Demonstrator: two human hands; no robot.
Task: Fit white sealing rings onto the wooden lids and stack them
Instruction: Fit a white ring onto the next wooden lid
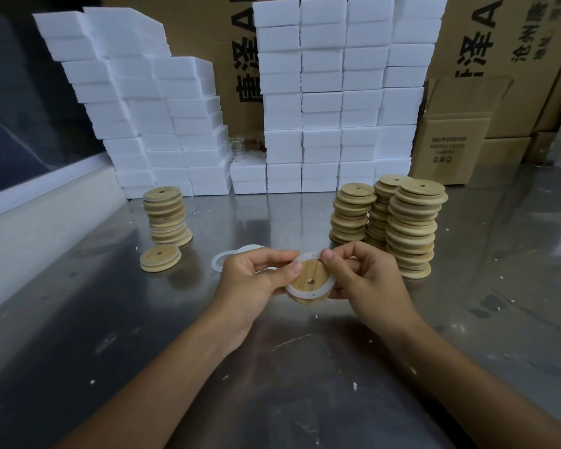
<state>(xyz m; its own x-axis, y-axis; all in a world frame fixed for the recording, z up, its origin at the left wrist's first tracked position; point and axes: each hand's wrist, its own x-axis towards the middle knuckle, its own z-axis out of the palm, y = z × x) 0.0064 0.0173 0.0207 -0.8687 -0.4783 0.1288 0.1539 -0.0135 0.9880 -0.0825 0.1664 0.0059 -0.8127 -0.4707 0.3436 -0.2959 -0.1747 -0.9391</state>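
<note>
Both of my forearms are reaching in from the bottom edge over the steel table [78, 319], and the two hands are meeting above its middle. My left hand [250, 280] is pinching the left edge of a wooden lid [310, 280] between thumb and curled fingers. My right hand [366, 280] is gripping the lid's right side, with its thumb pressing the white sealing ring [308, 293] at the top of the lid. That ring is lying around the lid's raised inner face, whose small centre hole is facing me.

Just behind my left hand, loose sealing rings [221, 259] are lying flat on the table. To the left, a stack of ringed lids [166, 215] is standing upright, and one single lid [160, 257] is lying just in front of it. To the right, three stacks of bare lids [412, 228] are standing close together, near my right hand.

Behind everything, white foam blocks [321, 108] are piled in columns against cardboard cartons [450, 140].
</note>
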